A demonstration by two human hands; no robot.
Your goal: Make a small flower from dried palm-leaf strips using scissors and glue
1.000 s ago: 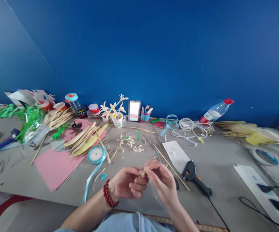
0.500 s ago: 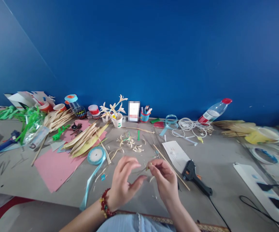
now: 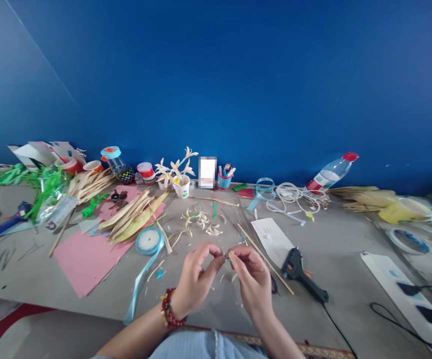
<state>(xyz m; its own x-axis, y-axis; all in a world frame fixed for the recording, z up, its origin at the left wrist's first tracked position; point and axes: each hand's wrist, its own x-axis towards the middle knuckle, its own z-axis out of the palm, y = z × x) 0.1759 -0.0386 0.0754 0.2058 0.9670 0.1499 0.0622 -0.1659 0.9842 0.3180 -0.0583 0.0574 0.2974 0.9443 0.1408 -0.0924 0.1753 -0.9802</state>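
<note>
Near the table's front, my left hand (image 3: 198,276) is closed in a pinch, its fingertips meeting those of my right hand (image 3: 252,276). My right hand is also closed, gripping a tiny piece (image 3: 228,257) with a hint of green and pale yellow. Fingers cover most of that piece, so its kind cannot be told. A red beaded bracelet (image 3: 169,309) circles my left wrist. Beyond the hands lie cream-coloured flowers and loose petals (image 3: 213,230). To the right of my right hand rests a black glue gun (image 3: 301,274) with its cord.
A spool of blue ribbon (image 3: 149,241) and pink paper (image 3: 85,262) lie on the left, beside dried husk strips (image 3: 133,218). A cup of flowers (image 3: 181,187) stands at the back. White paper (image 3: 273,241), a thin stick (image 3: 264,258) and a power strip (image 3: 399,284) occupy the right.
My left hand has moved right and its spread fingers have closed into a pinch against my right fingertips. The thin stem seen between the hands before is now mostly hidden.
</note>
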